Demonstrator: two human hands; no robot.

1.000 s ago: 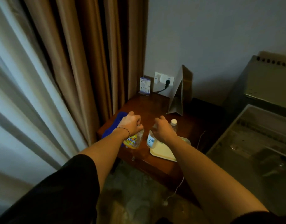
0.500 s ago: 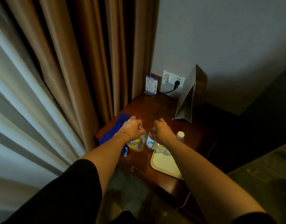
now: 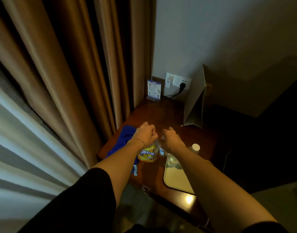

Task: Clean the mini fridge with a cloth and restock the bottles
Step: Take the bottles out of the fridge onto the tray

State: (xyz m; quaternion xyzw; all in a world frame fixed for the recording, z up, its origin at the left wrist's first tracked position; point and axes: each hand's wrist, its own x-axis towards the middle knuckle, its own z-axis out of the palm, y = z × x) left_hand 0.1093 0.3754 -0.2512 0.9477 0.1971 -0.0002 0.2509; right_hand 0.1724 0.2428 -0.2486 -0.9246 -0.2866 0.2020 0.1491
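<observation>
L hand [image 3: 145,134] has fingers curled round the top of the yellow-labelled plastic iced-tea bottle [image 3: 148,153]; R hand [image 3: 171,140] grips the top of the clear plastic water bottle w/ blue label [image 3: 161,150], both just above the dark wooden side table [image 3: 169,113]. Risk: bottles nearly touch, could knock each other or the white-capped bottle [image 3: 195,147] by the cream tray [image 3: 175,179]. Blue cloth [image 3: 123,140] lies under L wrist, may snag & drag. Fridge not in view, dim light

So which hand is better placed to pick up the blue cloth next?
Left, probably. The left hand sits right beside the blue cloth, though it grips the yellow-labelled bottle. The right hand is farther away, across the bottles.
</observation>
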